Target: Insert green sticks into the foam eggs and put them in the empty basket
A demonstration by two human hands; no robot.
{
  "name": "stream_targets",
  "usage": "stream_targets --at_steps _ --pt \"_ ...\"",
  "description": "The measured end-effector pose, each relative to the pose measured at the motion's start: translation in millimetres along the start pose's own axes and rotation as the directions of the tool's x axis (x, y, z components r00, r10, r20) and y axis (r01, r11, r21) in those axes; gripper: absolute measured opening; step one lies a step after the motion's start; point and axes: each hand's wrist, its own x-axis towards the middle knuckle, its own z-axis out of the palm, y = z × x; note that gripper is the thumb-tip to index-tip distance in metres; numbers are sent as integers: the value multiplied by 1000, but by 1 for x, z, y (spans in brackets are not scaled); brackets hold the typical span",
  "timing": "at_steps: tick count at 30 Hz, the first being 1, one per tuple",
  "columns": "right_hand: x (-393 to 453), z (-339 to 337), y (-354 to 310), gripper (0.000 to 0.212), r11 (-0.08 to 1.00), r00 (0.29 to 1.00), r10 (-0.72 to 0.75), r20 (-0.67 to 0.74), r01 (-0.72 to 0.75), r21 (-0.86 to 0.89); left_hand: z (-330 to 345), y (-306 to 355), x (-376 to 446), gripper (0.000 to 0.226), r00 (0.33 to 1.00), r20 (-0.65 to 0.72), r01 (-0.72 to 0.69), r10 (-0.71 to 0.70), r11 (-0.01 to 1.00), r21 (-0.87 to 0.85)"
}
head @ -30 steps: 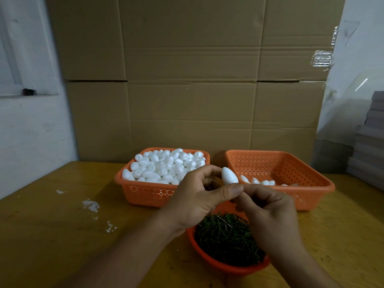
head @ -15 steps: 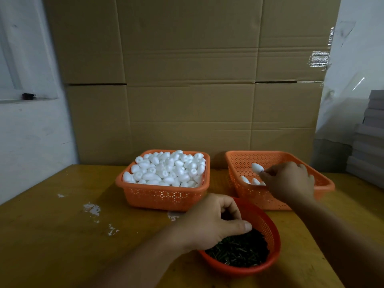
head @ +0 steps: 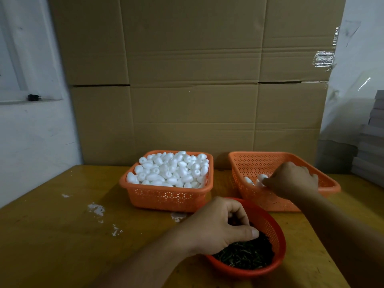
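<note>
A square orange basket [head: 166, 194] at the middle left is heaped with white foam eggs [head: 172, 171]. To its right, a second orange basket [head: 268, 201] holds a few eggs [head: 249, 180]. My right hand [head: 293, 179] reaches down into it, fingertips curled on a foam egg [head: 262, 177] low among the others. Close to me stands a round red basket [head: 277, 230] of green sticks [head: 245, 254]. My left hand [head: 218, 225] is curled over that pile, thumb and fingers pinching into the sticks; the fingertips are hidden.
The baskets stand on a yellow wooden table [head: 62, 235] with white chipped patches. A wall of cardboard boxes [head: 193, 80] rises right behind them. Grey stacked sheets [head: 372, 150] sit at the far right edge.
My right hand carried the egg from in front of me to the right basket and has now lowered it among the eggs there. My left hand dropped into the stick basket and stays there.
</note>
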Motion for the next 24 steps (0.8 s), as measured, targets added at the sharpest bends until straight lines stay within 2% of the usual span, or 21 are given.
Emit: stream_targets --at_steps 6,10,15,20,24 --pt "-13 -7 2 37 994 999 -42 -30 45 101 0 2 -1 25 1000 0 -10 10 998 58" --pt "-35 -13 -2 39 965 990 -73 -118 100 242 0 2 -1 38 1000 1 -22 22 998 61" --pt "-72 -22 -10 18 849 967 -158 -202 237 473 -4 4 0 48 999 -50 0 4 996 85" --pt "-114 -20 -14 17 696 940 -256 -227 342 631 -17 1 3 28 984 -175 -21 36 996 88" --pt "-128 -12 -17 15 674 921 -337 -195 380 633 -37 -4 8 13 946 -314 -4 80 971 238"
